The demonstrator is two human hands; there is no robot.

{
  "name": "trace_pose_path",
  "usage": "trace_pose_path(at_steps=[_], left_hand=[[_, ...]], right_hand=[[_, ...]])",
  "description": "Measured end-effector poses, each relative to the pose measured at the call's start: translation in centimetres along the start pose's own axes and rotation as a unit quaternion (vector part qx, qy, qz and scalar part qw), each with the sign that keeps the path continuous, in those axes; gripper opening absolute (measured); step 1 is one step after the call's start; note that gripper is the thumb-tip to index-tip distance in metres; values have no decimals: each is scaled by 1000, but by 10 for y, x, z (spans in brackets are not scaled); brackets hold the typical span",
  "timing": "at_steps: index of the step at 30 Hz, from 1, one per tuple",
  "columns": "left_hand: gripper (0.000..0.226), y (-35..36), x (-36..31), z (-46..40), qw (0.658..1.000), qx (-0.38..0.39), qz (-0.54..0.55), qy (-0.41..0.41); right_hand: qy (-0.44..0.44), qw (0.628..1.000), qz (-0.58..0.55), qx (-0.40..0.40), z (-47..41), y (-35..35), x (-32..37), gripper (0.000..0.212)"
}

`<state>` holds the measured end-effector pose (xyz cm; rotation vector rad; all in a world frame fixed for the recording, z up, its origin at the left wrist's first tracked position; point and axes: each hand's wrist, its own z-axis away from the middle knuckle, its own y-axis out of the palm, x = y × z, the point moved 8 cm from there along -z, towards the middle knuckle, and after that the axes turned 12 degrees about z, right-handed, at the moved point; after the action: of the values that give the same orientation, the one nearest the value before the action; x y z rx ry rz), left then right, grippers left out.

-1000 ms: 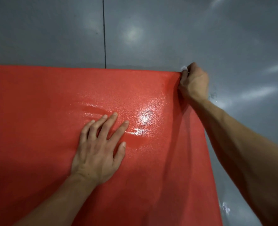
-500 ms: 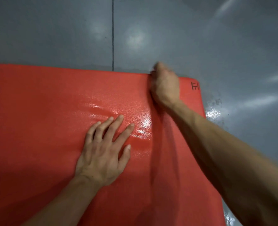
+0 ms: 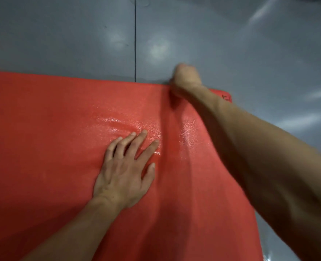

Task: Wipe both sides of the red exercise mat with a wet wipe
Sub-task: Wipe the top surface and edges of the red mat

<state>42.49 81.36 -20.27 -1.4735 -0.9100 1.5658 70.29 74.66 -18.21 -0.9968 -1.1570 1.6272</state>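
Mat (image 3: 52, 147) lies flat on grey floor (image 3: 61, 34), filling the lower left of view, its far edge running across the middle. Right hand (image 3: 185, 80) sits at that far edge, fingers curled into a fist; blurred, so wipe itself isn't visible now and I cannot tell whether it is inside the fist. One second ago this hand was at the far right corner with a bit of white showing at the fingers; half a second ago it was already inward along the edge, and now it sits about the same place relative to the corner, pushed slightly over the edge. The corner with a dark mark (image 3: 226, 97) is uncovered. Left hand (image 3: 125, 172) is flat, fingers spread and straight, pressing the mat near a wet glossy patch (image 3: 118, 123); it has barely shifted on the mat, the view itself has drifted. Judgement: the far edge strip of this side is being wiped right to left, the left hand pinning the mat. The dry-looking left part and the whole underside seem left to do.
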Motion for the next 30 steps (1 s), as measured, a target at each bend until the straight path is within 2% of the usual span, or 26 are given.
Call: trace_pose_path(at_steps=[2, 4, 6, 9, 11, 13, 16, 19, 22, 24, 26, 28, 30], left_hand=[[56, -1, 0, 0, 1000, -5, 1, 2], [55, -1, -2, 0, 1000, -10, 0, 6], [55, -2, -1, 1, 1000, -15, 1, 5], [55, -1, 1, -1, 1000, -9, 6, 5], [55, -1, 0, -1, 1000, -9, 8, 0], [55, -2, -1, 0, 1000, -13, 5, 1], [54, -4, -1, 1, 1000, -27, 5, 8], [54, -4, -1, 1, 999, -31, 6, 11], [54, -3, -2, 0, 999, -37, 12, 14], [54, -3, -1, 0, 999, -38, 12, 14], [55, -2, -1, 0, 999, -37, 7, 15], [56, -3, -2, 0, 999, -41, 7, 16], [56, -4, -4, 1, 999, -48, 6, 18]], right_hand=[[-68, 998, -8, -3, 4, -5, 54, 31], [-76, 997, 17, -1, 9, -11, 57, 29], [-29, 997, 55, 35, 10, -12, 18, 32], [69, 986, 110, 106, 19, -10, -51, 52], [52, 993, 85, 63, 17, -13, -39, 44], [6, 1000, 11, 19, 16, -13, 12, 30], [-76, 994, -77, -24, 24, -7, 72, 23], [-89, 993, -58, -47, 21, 1, 27, 13], [16, 999, -5, -30, 12, 10, -87, 15], [76, 997, 8, -24, 7, 13, -133, 20], [62, 998, -1, -31, 2, 15, -113, 27], [-4, 998, -32, -50, 4, 15, -66, 26], [-39, 995, -50, -76, 16, 12, -50, 22]])
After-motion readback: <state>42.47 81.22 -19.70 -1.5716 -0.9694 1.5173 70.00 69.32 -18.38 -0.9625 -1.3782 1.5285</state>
